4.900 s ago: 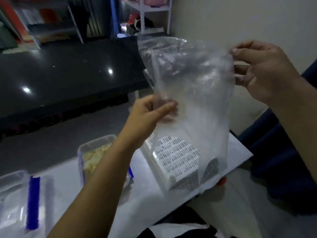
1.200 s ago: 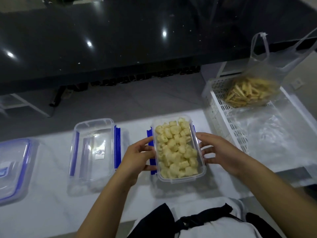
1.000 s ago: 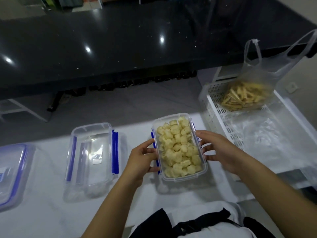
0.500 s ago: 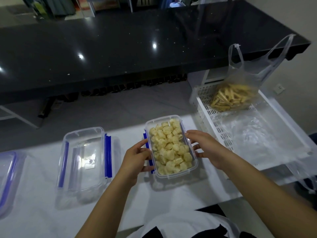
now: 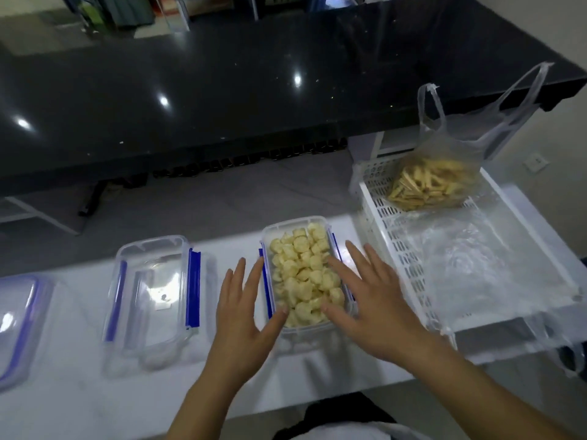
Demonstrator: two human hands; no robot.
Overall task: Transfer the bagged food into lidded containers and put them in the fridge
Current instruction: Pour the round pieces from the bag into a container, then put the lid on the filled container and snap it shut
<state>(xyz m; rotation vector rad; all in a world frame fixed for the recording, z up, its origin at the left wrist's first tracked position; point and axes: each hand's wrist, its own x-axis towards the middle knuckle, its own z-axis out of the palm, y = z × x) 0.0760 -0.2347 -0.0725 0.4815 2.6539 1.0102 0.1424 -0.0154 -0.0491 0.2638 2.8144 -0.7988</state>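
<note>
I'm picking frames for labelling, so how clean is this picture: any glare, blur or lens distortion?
Head view: bright ceiling-light glare spots on the black countertop; the wide lens bows its edge. Both hands, left and right, are slightly motion-softened; the filled container between them reads clearly. The empty bag in the white basket washes out against it.
</note>
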